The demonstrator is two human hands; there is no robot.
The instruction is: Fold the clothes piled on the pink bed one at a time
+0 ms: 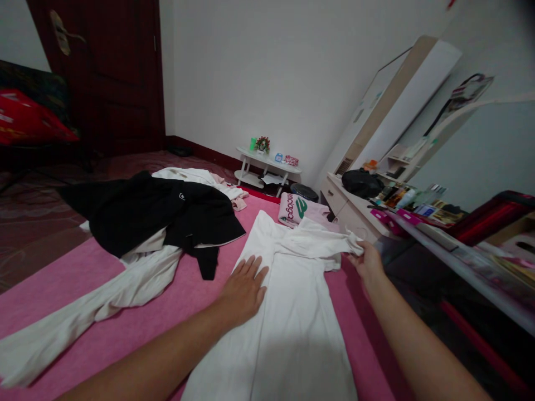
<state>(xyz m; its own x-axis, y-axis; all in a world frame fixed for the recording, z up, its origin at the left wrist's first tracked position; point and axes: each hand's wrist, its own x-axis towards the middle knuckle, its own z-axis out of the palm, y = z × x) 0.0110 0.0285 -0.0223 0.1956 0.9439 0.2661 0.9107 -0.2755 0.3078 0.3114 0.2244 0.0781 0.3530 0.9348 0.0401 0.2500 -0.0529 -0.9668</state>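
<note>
Way off to the left of the white shirt (292, 323), a long pale garment (83, 312) sprawls over the pink bed (200, 301), with a black jacket (159, 214) heaped up-left of the shirt. The left hand (244, 287) lies flat on the shirt's left edge, fingers spread, gripping nothing, just pinning it. The shirt runs lengthwise mid-bed. On its right side the right hand (368, 262) pinches the bunched sleeve (321, 242), so it looks mid-fold to me. Shifting that sleeve calls for the body pinned flat. Only container is a black bag (361, 184) beyond the shirt, up-right, and I can't tell what's inside.
</note>
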